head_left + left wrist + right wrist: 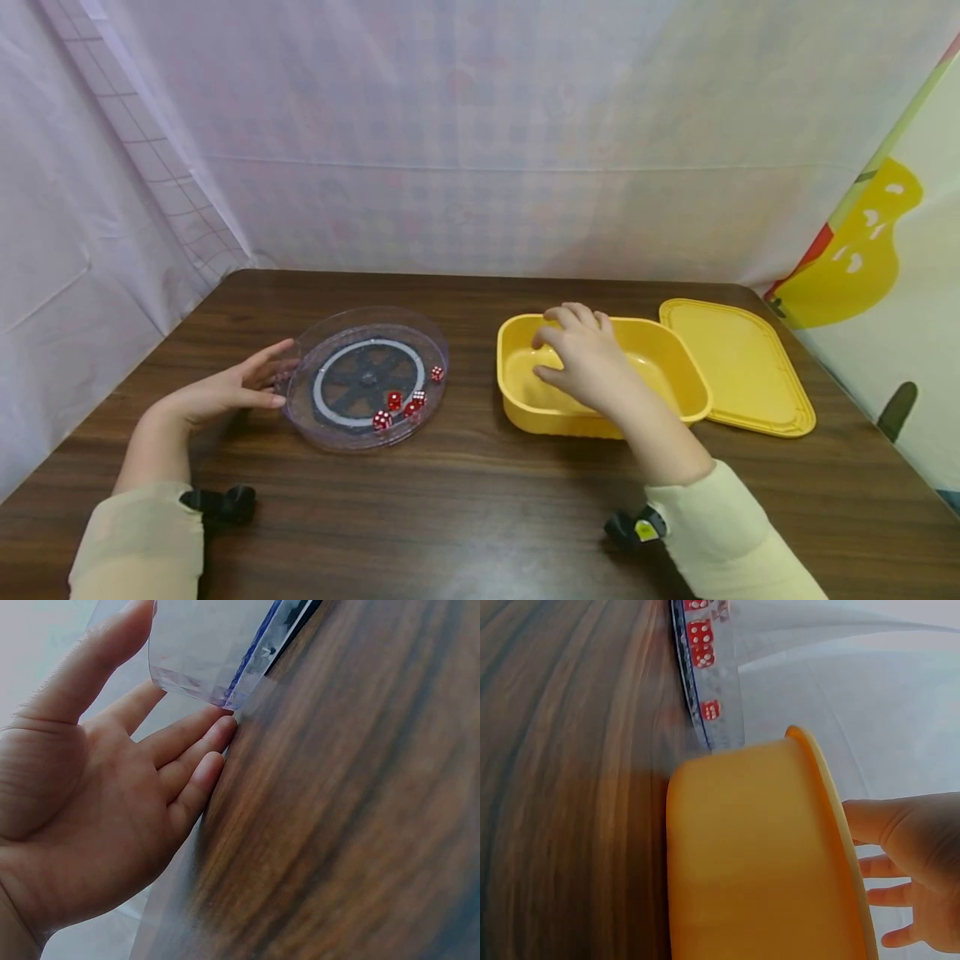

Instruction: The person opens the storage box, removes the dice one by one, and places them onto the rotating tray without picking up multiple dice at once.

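A clear round dish (367, 442) with a dark spoked pattern and a white ring stands on the left of the table. Several red dice (382, 420) with white spots lie in its right and near part. My left hand (228, 387) touches the dish's left wall, thumb and fingers spread along the outside; the left wrist view shows the fingers fairly straight. Over the yellow tub (555, 423) hovers my right hand (592, 358), fingers spread and slightly bent, with nothing seen in them. Part of the tub's inside is hidden behind that hand.
A flat yellow lid (750, 367) lies right of the tub, close against it. The brown wooden table (450, 517) ends at a pale curtain (450, 167) behind. Both wrists carry a black camera strap.
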The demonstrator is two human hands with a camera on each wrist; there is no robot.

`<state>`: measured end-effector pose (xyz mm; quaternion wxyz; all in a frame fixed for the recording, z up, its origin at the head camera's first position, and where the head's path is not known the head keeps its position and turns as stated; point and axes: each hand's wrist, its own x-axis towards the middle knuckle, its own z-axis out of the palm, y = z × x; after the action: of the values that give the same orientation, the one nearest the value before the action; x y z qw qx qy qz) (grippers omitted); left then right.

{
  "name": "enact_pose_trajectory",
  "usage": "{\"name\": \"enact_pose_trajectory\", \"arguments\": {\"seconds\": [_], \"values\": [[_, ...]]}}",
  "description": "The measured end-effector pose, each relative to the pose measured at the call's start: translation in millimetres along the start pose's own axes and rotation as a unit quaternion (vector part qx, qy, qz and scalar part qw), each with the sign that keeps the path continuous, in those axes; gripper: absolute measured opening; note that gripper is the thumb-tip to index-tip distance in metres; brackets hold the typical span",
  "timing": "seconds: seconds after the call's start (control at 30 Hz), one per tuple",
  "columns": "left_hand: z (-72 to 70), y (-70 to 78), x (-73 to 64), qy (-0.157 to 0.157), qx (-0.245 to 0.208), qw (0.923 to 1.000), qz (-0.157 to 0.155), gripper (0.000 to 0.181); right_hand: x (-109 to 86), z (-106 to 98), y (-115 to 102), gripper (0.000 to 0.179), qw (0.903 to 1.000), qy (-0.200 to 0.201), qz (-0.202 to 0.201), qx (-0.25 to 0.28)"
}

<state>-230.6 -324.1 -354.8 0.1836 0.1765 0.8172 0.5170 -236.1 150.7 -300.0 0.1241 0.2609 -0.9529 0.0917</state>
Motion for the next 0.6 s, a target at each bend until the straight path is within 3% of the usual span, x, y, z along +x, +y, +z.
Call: {"name": "enact_pose_trajectory", "arguments": {"seconds": [0.6], "values": [[0.9, -1.9, 1.5, 0.003, -0.001, 1.0, -0.003, 0.089, -13.9, -1.0, 25.4, 0.023, 0.9998, -0.012, 0.016, -0.001]]}}
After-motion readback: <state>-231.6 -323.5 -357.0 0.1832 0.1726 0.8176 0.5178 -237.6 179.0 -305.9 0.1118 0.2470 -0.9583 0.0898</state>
